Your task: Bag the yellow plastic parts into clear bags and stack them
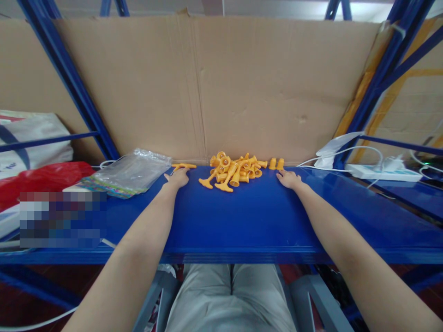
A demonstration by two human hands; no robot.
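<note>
A pile of orange-yellow plastic pieces (235, 169) lies on the blue shelf top between my hands. Several have flared, hollow ends, and two at the front show curved T-shaped handles. My left hand (178, 178) rests left of the pile, fingers stretched forward at a separate yellow T-handled piece (184, 165); whether they touch it I cannot tell. On the right, my right hand (289, 179) lies flat with its fingers spread and nothing in it. Just beyond its fingertips stand two small yellow cups (273, 163), side by side.
Behind the pile rises a cardboard wall (259, 92). A clear plastic bag (134, 170) and a red bag (44, 180) lie at left. At right are a white power strip (384, 172) and cables. Blue metal posts (74, 87) frame the shelf.
</note>
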